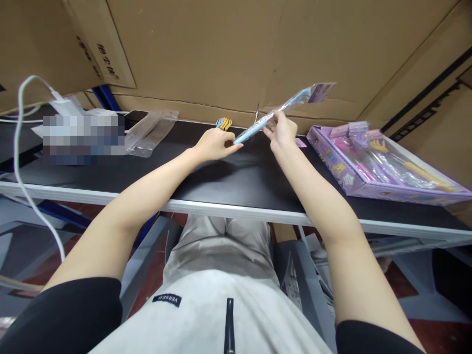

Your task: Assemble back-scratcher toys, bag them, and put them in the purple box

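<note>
Between my hands, a light-blue back scratcher (254,129) in a clear plastic sleeve is held at a slant above the black table. My left hand (217,143) pinches its lower end between thumb and fingers. Further up, my right hand (282,129) has its fingers closed around the sleeve. The curved head and a purple header card (322,92) point up to the right. Just behind my left hand, blue and yellow claw-shaped prongs (223,123) show, the rest of them hidden.
To the right, a purple display box (368,191) holds several wrapped back scratchers in pink, purple and yellow. Clear plastic sleeves (151,132) lie left, beside a blurred-out patch and a white cable (16,142). Cardboard (236,54) walls the back; a metal edge (236,209) runs along the front.
</note>
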Motion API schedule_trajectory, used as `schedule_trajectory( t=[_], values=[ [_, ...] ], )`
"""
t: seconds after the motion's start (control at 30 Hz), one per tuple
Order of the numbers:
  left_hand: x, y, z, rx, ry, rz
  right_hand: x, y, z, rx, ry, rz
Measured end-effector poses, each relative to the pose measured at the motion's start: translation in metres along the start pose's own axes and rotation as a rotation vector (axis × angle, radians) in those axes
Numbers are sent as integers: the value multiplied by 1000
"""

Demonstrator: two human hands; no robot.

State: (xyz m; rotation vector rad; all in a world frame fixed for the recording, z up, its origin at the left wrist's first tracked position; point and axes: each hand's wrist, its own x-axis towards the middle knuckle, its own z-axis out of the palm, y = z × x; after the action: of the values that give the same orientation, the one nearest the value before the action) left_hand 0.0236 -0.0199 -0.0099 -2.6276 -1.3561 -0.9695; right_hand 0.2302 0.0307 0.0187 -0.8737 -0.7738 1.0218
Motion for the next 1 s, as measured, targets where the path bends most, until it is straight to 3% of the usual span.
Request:
schedule_trajectory(
  t=[0.13, 0.23, 0.4, 0.6, 0.83, 1.0],
  values=[
    [2, -3, -2, -53, 24, -44, 1, 14, -9, 35, 21, 52],
    [2, -3, -5, -214, 15, -107, -3, 15, -10, 20, 44, 63],
    [4, -1, -7, -522, -103, -278, -8, 10, -12, -17, 38, 60],
    [7, -6, -11, -640, -231, -412, 6, 16, -18, -72, 28, -23],
    [5, -7, -22, -693, -277, -428, 28, 18, -28, -128, 73, -35],
    [6, -14, -24, -641, -242, -375, 25, 4, -31, -75, 123, -36]
  ],
)
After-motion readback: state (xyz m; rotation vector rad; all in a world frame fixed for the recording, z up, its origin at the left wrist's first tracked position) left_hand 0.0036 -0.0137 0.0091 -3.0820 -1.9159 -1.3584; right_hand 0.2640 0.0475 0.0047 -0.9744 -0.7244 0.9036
